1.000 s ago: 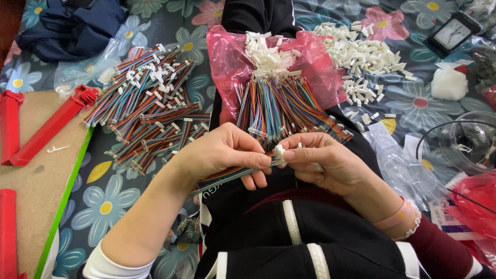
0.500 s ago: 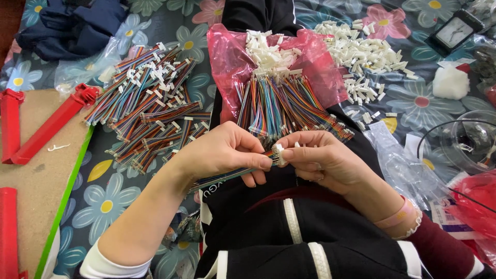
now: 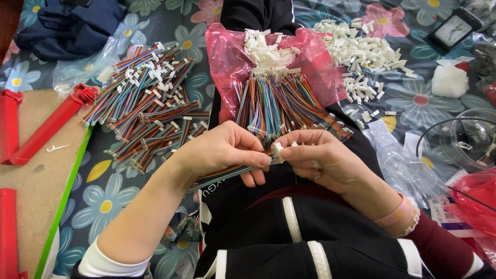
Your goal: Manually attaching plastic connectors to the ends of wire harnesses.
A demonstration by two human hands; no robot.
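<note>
My left hand (image 3: 222, 152) grips a flat multicoloured ribbon cable (image 3: 222, 175) that trails down-left over my lap. My right hand (image 3: 315, 157) pinches a small white plastic connector (image 3: 279, 147) at the cable's free end, and the fingertips of both hands meet there. Just beyond my hands, a bundle of coloured cables (image 3: 281, 106) lies on a pink plastic bag (image 3: 227, 62) with loose white connectors (image 3: 263, 49) at its far end.
A pile of cables fitted with connectors (image 3: 147, 103) lies on the floral cloth at left. A heap of white connectors (image 3: 361, 51) sits at upper right. Red plastic bars (image 3: 46, 126) rest on a brown board. Clear bags, a small clock (image 3: 454, 28) and a round container (image 3: 465, 139) are at right.
Both hands stay together at the cable's end. The white connector has shifted slightly left at the fingertips; the rest is unmoved.
</note>
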